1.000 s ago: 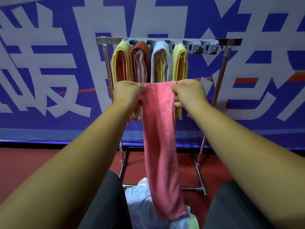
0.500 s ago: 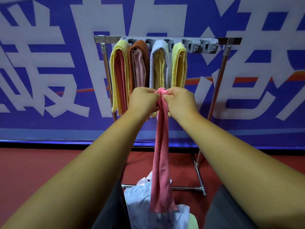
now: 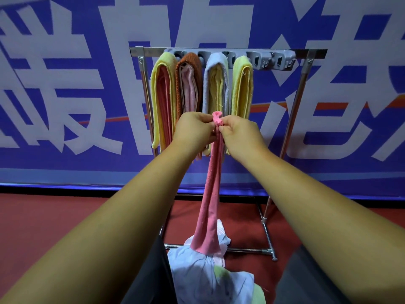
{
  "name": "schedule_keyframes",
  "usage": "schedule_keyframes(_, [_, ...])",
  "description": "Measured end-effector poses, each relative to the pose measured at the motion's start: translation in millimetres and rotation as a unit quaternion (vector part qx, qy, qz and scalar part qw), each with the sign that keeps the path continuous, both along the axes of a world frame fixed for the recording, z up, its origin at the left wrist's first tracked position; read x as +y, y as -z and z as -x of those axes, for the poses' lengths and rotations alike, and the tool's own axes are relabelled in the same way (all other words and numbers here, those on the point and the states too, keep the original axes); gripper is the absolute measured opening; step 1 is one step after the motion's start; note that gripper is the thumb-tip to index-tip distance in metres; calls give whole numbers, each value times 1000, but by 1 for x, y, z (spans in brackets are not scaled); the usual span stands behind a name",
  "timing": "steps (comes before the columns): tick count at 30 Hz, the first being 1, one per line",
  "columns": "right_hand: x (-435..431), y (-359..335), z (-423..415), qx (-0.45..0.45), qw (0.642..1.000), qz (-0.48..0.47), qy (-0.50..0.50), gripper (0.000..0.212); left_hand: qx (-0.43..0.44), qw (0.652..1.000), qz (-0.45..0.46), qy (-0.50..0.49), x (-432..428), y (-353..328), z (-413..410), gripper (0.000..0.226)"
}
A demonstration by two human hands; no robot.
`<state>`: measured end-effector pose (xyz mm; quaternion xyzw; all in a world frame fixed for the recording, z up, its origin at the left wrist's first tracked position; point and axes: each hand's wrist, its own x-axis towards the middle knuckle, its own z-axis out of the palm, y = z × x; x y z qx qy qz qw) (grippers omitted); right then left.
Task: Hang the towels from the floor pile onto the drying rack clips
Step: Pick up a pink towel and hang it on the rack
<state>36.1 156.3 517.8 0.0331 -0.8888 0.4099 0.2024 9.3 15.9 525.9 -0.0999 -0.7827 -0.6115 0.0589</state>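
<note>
Even, bright light — edges bowed

The held towel (image 3: 211,183) was pink; hung towels were yellow (image 3: 161,102), rust-orange (image 3: 189,62), pale blue (image 3: 213,66), yellow (image 3: 242,88). The banner (image 3: 65,84) was blue with white characters.

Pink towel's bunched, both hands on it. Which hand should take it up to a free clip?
Right, probably. The right hand pinches the pink towel on the side nearer the empty clips; the left hand sits below occupied ones.
</note>
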Motion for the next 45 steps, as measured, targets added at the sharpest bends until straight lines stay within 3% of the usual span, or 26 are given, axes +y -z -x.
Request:
schedule_keyframes(6, [7,-2,-4,-19,996,58,-63,17,-18,999,-40,0,-8,-2,0,29])
schedule_keyframes(13, [15,-2,2,-41,987,144,-59,10,-45,998,7,44,-19,-6,-7,36])
schedule_keyframes(16, [22,-7,1,-62,974,199,-86,17,-66,995,15,71,-25,-1,-2,53])
schedule_keyframes(18, [27,-10,1,-74,954,270,-110,20,-92,991,1,99,-29,7,5,60])
schedule_keyframes(22, [34,-16,3,-78,893,417,-148,26,-148,964,-69,210,-29,32,10,52])
schedule_keyframes(29, [46,-20,6,-80,864,479,-131,27,-184,949,-38,254,-20,66,9,34])
schedule_keyframes(33, [46,-4,17,-75,809,579,-73,26,-174,948,-110,242,-12,73,14,39])
schedule_keyframes(36, [43,25,26,-103,796,593,-69,40,-157,948,-152,232,-5,77,16,33])
schedule_keyframes(40, [33,90,31,-218,816,533,-60,93,-157,944,-186,222,1,84,21,24])
schedule_keyframes(45, [17,161,25,-224,793,567,-27,94,-175,954,-191,152,3,102,38,28])
